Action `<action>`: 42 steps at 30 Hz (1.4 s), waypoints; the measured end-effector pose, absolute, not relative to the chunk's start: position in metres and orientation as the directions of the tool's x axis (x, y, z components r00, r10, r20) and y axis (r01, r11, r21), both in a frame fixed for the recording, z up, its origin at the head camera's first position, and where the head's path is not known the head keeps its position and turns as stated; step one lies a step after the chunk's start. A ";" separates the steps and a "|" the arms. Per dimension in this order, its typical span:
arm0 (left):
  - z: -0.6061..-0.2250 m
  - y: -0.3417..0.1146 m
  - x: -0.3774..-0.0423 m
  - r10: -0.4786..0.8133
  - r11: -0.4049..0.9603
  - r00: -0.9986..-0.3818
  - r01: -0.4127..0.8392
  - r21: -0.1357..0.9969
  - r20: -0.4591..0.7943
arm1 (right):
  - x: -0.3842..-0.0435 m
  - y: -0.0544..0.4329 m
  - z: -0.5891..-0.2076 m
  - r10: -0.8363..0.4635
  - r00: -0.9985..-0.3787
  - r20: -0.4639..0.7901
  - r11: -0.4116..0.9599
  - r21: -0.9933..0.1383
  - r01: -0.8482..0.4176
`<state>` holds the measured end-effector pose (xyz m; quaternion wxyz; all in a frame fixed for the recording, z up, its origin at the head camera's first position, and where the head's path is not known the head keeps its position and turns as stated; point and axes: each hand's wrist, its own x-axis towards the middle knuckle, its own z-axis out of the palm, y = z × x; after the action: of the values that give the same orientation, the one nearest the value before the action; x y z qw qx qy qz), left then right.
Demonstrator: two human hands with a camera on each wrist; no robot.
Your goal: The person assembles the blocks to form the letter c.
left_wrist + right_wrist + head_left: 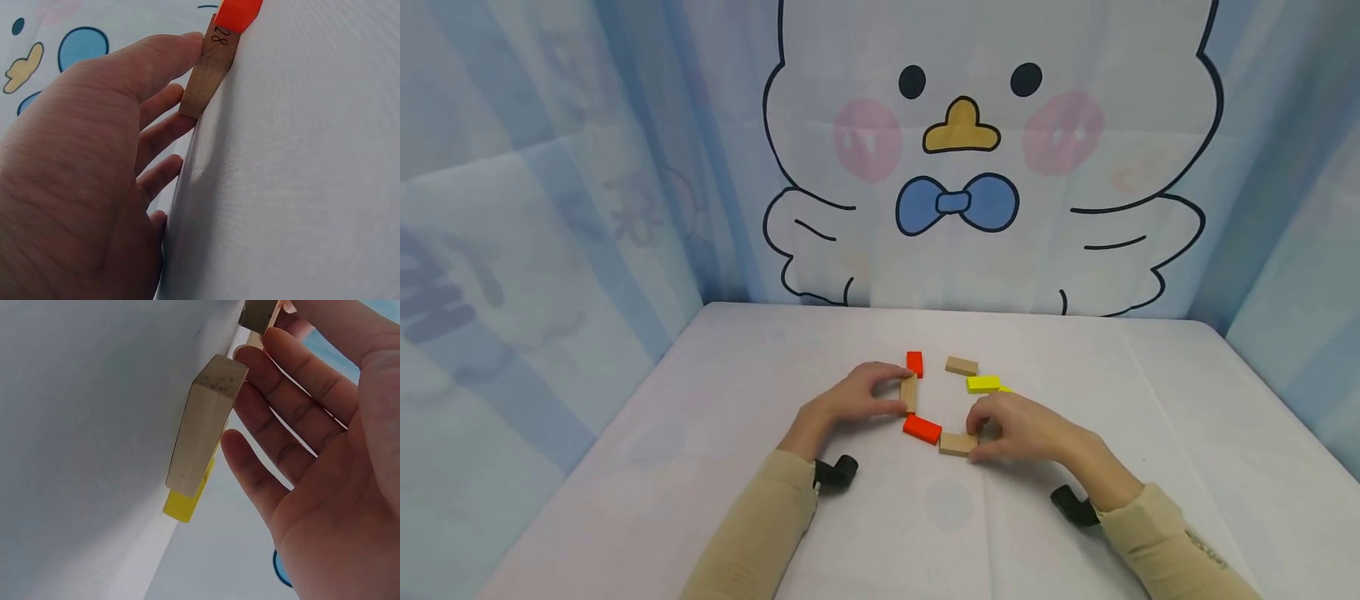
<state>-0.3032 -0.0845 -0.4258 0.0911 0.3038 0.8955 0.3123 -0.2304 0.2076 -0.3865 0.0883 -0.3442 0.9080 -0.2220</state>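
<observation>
A plain wooden block point(909, 393) is pinched at its two ends by my left hand point(861, 393). In the left wrist view, the thumb touches this block point(211, 69) near a handwritten 28. Red blocks point(914, 363) point(922, 428) lie close to both of its ends. My right hand point(1026, 427) holds the right end of another wooden block point(957, 444) at the front, thumb on the near side, fingers on the far side. Beside the right fingers in the right wrist view is a further wooden block point(203, 428), hidden behind the hand in the head view.
A yellow block point(982, 384) and a wooden block point(962, 366) lie beyond the right hand. Together the blocks form an open ring on the white tablecloth point(647, 492). Cloth curtains point(625, 167) printed with a cartoon bird stand around the table.
</observation>
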 end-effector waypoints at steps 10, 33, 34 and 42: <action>-0.426 -0.084 -0.302 0.588 0.641 -0.808 0.476 0.602 0.014 | -0.230 0.222 -0.378 -0.610 -0.791 0.035 0.689 -0.469 -0.552; -0.428 -0.085 -0.304 0.587 0.643 -0.809 0.467 0.607 0.001 | -0.234 0.249 -0.367 -0.570 -0.820 -0.056 0.732 -0.488 -0.476; -0.428 -0.085 -0.304 0.587 0.644 -0.810 0.466 0.606 -0.001 | -0.234 0.249 -0.367 -0.575 -0.816 -0.057 0.728 -0.490 -0.479; -0.427 -0.085 -0.303 0.592 0.643 -0.806 0.477 0.600 0.005 | -0.234 0.249 -0.367 -0.617 -0.784 -0.071 0.703 -0.499 -0.508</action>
<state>-0.3030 -0.0851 -0.4268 0.0961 0.2966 0.9012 0.3011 -0.2336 0.2490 -0.3668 0.1172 -0.3072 0.9152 -0.2330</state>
